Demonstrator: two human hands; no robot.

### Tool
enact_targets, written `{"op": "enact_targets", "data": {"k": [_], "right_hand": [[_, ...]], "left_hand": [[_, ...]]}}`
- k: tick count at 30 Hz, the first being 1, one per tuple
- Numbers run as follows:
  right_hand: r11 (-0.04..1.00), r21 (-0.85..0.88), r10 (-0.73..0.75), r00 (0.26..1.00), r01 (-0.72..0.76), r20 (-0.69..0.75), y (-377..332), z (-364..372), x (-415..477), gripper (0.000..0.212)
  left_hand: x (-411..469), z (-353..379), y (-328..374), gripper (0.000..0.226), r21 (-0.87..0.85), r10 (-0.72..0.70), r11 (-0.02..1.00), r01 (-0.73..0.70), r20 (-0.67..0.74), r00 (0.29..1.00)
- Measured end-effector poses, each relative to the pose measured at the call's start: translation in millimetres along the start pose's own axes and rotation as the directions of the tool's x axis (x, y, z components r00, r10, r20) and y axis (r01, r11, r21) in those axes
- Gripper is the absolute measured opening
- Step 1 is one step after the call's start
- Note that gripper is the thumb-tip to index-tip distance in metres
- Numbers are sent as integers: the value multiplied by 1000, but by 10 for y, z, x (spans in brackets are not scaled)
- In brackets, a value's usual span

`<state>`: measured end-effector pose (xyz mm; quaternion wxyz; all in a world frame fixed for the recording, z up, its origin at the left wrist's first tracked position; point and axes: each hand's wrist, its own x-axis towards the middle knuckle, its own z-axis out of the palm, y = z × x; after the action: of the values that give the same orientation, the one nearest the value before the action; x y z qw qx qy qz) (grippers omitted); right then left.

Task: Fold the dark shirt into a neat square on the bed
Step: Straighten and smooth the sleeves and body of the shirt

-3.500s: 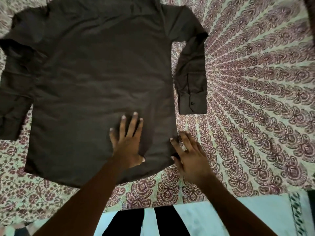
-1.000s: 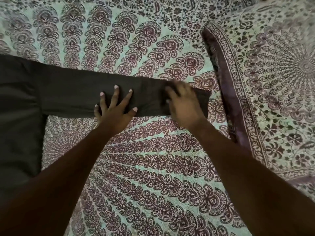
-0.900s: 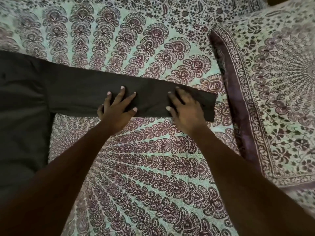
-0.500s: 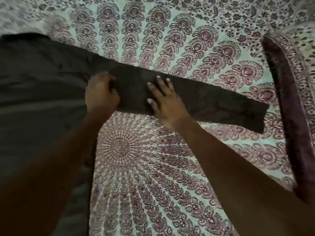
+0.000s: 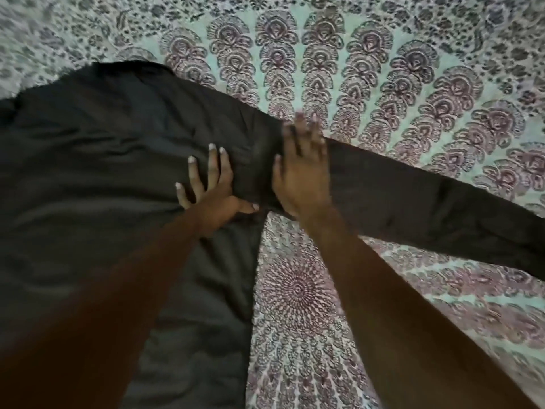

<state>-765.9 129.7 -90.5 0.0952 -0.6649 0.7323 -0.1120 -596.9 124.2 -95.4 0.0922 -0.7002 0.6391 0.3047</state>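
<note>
The dark shirt [image 5: 97, 172] lies flat on the bed, its body filling the left half of the view. One long sleeve [image 5: 427, 208] stretches out to the right edge. My left hand [image 5: 212, 190] rests palm down with fingers spread on the shirt near the armpit. My right hand [image 5: 303, 169] lies flat across the top of the sleeve where it joins the body, its fingertips reaching over the sleeve's far edge. Neither hand grips the cloth. My forearms hide parts of the shirt's lower body and the bedspread.
The bedspread [image 5: 368, 69] has a pale green ground with maroon mandala and fan motifs and covers all the surface around the shirt. A round mandala centre [image 5: 298, 287] shows between my arms.
Both hands have slid left along the sleeve from the cuff to the shoulder. My left hand now lies spread on the shirt's body. The view has shifted left, and the patterned pillow is out of sight.
</note>
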Motion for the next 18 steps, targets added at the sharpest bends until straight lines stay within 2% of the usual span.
{"op": "enact_targets", "data": {"k": [2,4,6,8,11,15,17,18], "right_hand": [[991,40,-127,989,125,77,-418,182,293,65],[986,26,-167,971,165,173,-557,358,437,63],[986,-46,-154,975,163,159,-459,428,400,61],[989,-106,-94,989,106,117,-162,373,186,61],[979,-196,77,994,-61,76,482,90,-295,68],[910,-173,388,921,-377,34,1108,-189,-680,75],[889,-164,431,902,-427,-8,1028,-174,-596,76],[905,-175,387,921,-388,-40,925,-153,-510,75]], "left_hand": [[-25,70,28,134,38,-22,999,25,-73,997],[-58,103,72,128,59,-47,997,58,-172,984],[-27,50,54,135,37,-34,999,36,-65,997],[-35,-27,33,142,20,1,1000,-1,28,1000],[-27,-60,1,140,-7,18,1000,-17,46,999],[-30,-34,25,123,-1,9,1000,-9,21,1000],[-11,-34,27,118,-2,1,1000,-1,7,1000],[-18,-19,36,118,12,2,1000,-2,4,1000]]}}
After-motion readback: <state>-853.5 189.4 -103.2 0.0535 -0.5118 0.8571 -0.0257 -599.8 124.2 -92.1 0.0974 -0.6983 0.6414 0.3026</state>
